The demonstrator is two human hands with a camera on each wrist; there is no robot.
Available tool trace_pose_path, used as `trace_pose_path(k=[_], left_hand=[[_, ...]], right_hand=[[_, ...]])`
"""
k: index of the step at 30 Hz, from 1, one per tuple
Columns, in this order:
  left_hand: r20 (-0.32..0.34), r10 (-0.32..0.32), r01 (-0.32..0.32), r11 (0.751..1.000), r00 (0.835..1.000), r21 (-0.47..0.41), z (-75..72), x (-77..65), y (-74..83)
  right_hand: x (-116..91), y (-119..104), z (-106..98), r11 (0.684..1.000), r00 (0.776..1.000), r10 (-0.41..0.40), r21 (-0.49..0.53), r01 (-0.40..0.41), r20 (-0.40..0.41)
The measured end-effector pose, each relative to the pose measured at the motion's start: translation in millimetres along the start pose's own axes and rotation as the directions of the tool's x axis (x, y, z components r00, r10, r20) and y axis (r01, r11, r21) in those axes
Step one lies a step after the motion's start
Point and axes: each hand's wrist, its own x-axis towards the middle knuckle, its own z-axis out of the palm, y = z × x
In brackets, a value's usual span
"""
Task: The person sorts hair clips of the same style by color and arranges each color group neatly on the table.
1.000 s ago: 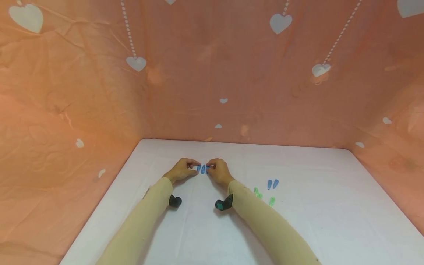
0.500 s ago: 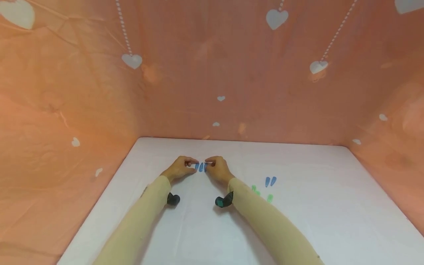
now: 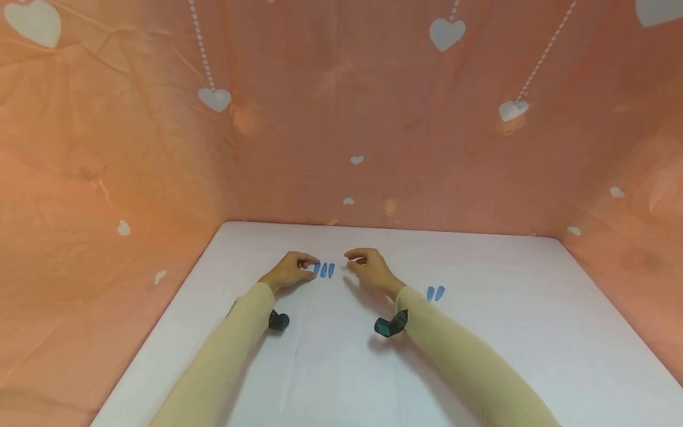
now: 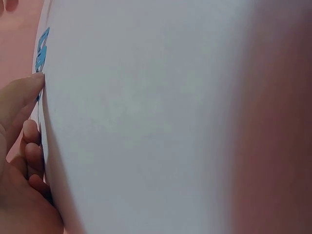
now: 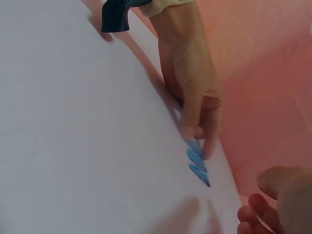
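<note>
Three blue snap hair clips stand side by side on the white table in the head view. My left hand (image 3: 288,270) pinches the leftmost clip (image 3: 317,268) end to end between thumb and forefinger. Beside it lie the middle clip (image 3: 324,270) and the right clip (image 3: 331,270), untouched. My right hand (image 3: 372,271) is a little right of the row, fingers loosely bent, thumb and forefinger apart, holding nothing. The right wrist view shows the row of clips (image 5: 197,161) at the left fingertips. Blue clips (image 4: 42,56) also show past my left thumb in the left wrist view.
Two more blue clips (image 3: 434,293) lie on the table (image 3: 480,350) just beyond my right sleeve (image 3: 459,356). Dark wrist cameras hang below both wrists. An orange cloth (image 3: 288,148) with white hearts encloses the table at the back and sides.
My right hand has let go of the right clip and moved right, away from the row. Its forearm now covers the green clips seen earlier. My left hand stays at the leftmost clip.
</note>
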Motion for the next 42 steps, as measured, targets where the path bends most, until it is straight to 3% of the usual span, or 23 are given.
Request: trace_pose_path(k=[5,9,19,29,37,42], left_hand=[[-0.002,-0.033,0.033,0.999,0.999,-0.026,0.4,-0.1,-1.7],[-0.01,-0.034,0.033,0.999,0.999,-0.038,0.8,0.9,-2.4],[-0.003,-0.014,0.014,1.0,1.0,0.003,2.9,-1.9,-2.3],[-0.013,0.005,-0.005,1.0,1.0,0.007,2.0,5.1,-4.9],[-0.011,-0.041,0.04,0.999,0.999,-0.026,5.3,-1.6,2.5],[-0.021,-0.034,0.033,0.999,0.999,-0.016,4.7,-0.9,2.7]], right_hand=[[-10.3,0.5,-23.0,0.991,0.992,-0.121,-0.05,0.122,0.024],[-19.1,-0.1,-40.6,0.983,0.985,-0.171,-0.07,0.172,0.016],[-48.3,11.1,-77.5,0.983,0.992,-0.126,-0.134,0.129,0.028],[-66.2,34.7,-116.2,0.974,0.996,-0.075,-0.213,0.082,0.039],[-78.5,55.7,-133.5,0.967,0.999,-0.021,-0.255,0.027,0.025],[-83.2,62.4,-141.5,0.96,0.999,-0.028,-0.278,0.037,0.038]])
